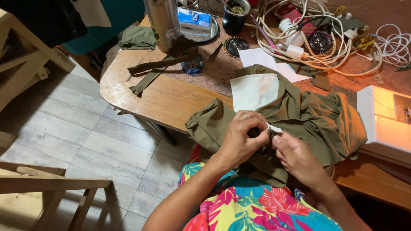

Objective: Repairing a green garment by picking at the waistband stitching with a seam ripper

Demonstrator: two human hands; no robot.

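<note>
An olive-green garment (312, 115) with a white pocket lining (253, 90) lies bunched at the near edge of the wooden table (162, 98) and hangs into my lap. My left hand (239, 139), with a ring on one finger, pinches a fold of the garment. My right hand (297, 158) meets it from the right, thumb and fingers closed on the same fold beside a small white tag (274, 128). Both hands touch over the cloth. Any tool between the fingers is hidden.
A white sewing machine (385, 119) stands at the right. Behind the garment are tangled white cables (325, 47), two dark round discs (235, 45), white paper (261, 57), olive fabric strips (158, 68), a steel flask (163, 19), a dark cup (235, 15). Wooden chairs (51, 184) stand on the tiled floor at left.
</note>
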